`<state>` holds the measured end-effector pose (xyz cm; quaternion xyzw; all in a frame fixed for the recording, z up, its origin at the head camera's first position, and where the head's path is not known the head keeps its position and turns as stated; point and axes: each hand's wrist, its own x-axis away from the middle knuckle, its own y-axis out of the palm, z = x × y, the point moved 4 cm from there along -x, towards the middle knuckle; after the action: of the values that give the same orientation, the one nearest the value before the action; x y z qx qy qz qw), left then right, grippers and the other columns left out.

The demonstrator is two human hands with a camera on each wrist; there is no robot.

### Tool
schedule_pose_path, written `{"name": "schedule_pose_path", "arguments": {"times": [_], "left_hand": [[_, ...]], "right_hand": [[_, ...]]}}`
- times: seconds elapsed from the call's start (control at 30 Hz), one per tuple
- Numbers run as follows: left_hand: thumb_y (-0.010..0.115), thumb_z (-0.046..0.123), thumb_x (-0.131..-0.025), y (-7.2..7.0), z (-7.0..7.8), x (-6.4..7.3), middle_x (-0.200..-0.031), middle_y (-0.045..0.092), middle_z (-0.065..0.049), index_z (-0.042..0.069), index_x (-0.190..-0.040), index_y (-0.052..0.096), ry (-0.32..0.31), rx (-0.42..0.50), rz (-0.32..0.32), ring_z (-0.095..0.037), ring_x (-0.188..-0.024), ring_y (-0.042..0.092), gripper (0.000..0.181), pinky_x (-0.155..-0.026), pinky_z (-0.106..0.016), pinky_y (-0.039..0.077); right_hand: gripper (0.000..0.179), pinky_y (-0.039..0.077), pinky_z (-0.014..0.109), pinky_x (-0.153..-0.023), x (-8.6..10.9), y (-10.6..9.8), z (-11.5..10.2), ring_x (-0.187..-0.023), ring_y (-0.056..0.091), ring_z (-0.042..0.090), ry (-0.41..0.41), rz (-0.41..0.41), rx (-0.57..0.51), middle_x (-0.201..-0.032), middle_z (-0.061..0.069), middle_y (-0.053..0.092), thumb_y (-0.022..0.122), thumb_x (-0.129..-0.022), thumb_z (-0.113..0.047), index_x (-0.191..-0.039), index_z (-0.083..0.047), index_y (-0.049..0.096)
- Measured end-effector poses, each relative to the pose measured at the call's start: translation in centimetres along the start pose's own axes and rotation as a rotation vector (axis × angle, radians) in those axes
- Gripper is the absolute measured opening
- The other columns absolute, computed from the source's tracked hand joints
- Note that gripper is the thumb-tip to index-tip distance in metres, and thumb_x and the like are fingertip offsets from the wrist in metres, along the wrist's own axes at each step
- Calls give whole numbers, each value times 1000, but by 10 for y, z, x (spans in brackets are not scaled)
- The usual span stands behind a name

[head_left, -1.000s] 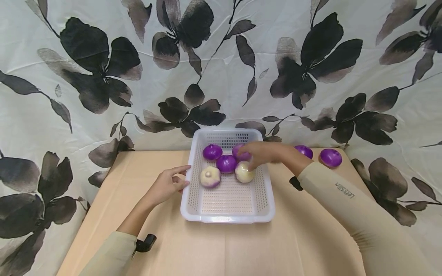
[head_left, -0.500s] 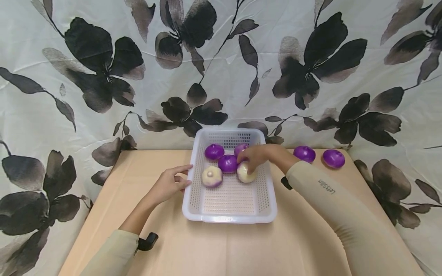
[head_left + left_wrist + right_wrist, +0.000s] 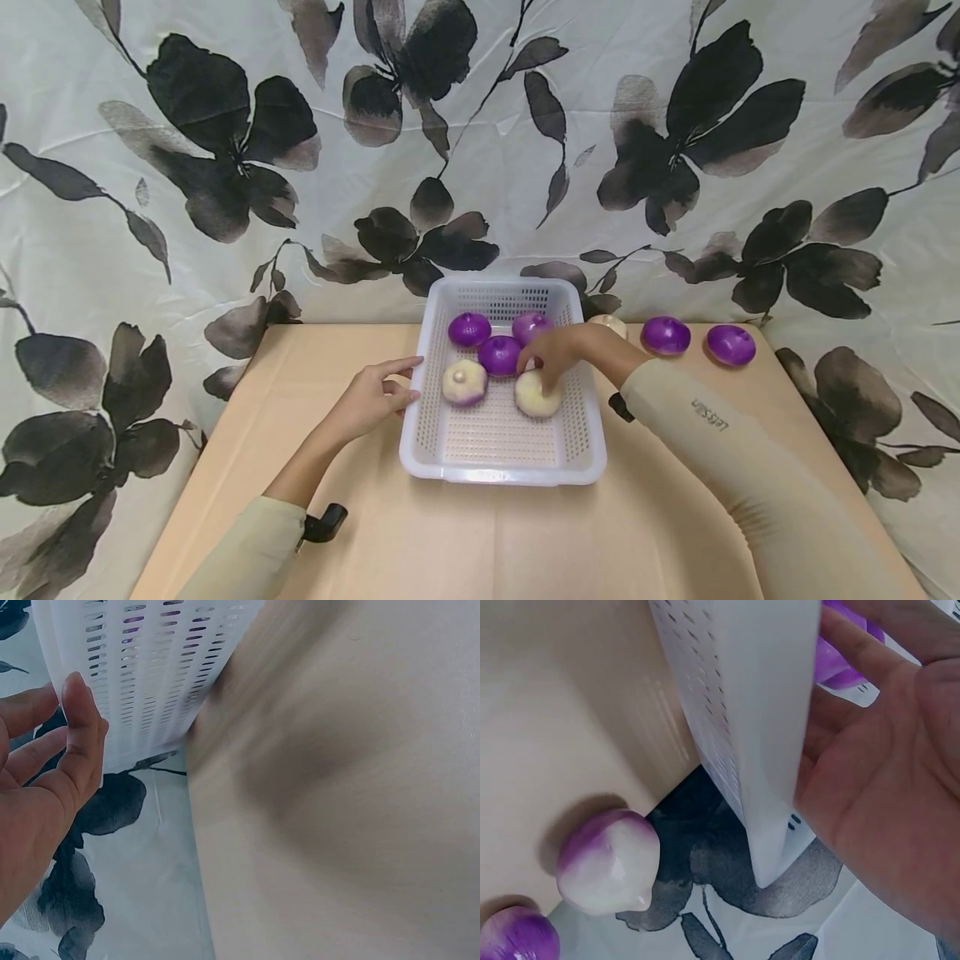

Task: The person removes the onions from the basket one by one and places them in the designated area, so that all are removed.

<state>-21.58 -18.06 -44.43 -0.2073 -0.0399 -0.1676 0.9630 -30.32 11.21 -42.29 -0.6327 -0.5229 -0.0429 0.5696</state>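
Note:
A white plastic basket (image 3: 502, 475) with slotted walls holds several onions. In the head view, purple onions (image 3: 498, 356) sit toward its back, and a pale onion with a purple side (image 3: 464, 382) lies at the left. My right hand (image 3: 564, 348) reaches over the basket's right rim, with thumb and fingers on another pale onion (image 3: 537, 400). The right wrist view hides that grip partly behind the basket wall. My left hand (image 3: 372, 394) touches the left rim with its fingertips; the left wrist view has its fingers (image 3: 79, 712) against the outer wall.
Two purple onions (image 3: 666, 335) (image 3: 731, 345) and a white one (image 3: 609, 322), partly behind my right forearm, lie on the wooden table (image 3: 480, 542) at the back right. A floral cloth (image 3: 525, 133) hangs behind the table's far edge.
The pale onion under my right hand has shifted a little toward me in the basket. The right hand has moved slightly nearer too, uncovering the purple onion behind. My left hand stays at the rim.

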Motion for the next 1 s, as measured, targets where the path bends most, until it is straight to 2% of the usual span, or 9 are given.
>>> {"name": "schedule_pose_path", "arguments": {"times": [0.2,0.43,0.5,0.63,0.83,1.0], "left_hand": [[67,-3,-94,0,1,-1,-130,57,-26,-1,-151,49,-8,-2,1,-20,-81,73,59,-76,-55,62],[67,-4,-94,0,3,-2,-130,58,-27,-2,-151,49,-6,-16,-4,-16,-77,72,59,-66,-32,63],[67,-4,-94,0,4,-2,-130,57,-27,-2,-151,49,-7,-16,-3,-16,-77,72,59,-66,-30,62],[67,-4,-95,0,4,-2,-130,57,-28,-3,-151,48,-6,-9,-6,-16,-78,72,59,-68,-36,64],[67,-3,-95,0,3,-1,-130,57,-29,-5,-150,48,16,10,-20,-19,-81,73,58,-68,-36,64],[66,-3,-94,-1,1,-1,-131,57,-28,-3,-150,49,6,6,-13,-17,-80,72,59,-71,-46,64]], "right_hand": [[66,49,45,-109,-1,7,-2,-121,60,27,21,-28,6,-130,16,64,82,-83,-17,-145,-17,59],[66,50,43,-107,-2,17,-9,-119,59,25,23,-62,-18,-132,13,63,83,-83,-17,-145,-19,59],[64,50,43,-107,-3,19,-11,-118,60,24,16,-64,-19,-131,11,64,84,-83,-17,-143,-19,60],[64,49,45,-110,-5,25,-14,-122,60,25,9,-62,-23,-133,11,64,85,-84,-21,-143,-23,60],[65,40,46,-119,-9,35,-19,-138,51,27,-53,-81,-64,-146,10,56,83,-86,-22,-145,-24,57],[60,38,45,-119,-10,40,-22,-138,48,23,-77,-80,-91,-148,4,54,83,-86,-26,-142,-27,59]]}}
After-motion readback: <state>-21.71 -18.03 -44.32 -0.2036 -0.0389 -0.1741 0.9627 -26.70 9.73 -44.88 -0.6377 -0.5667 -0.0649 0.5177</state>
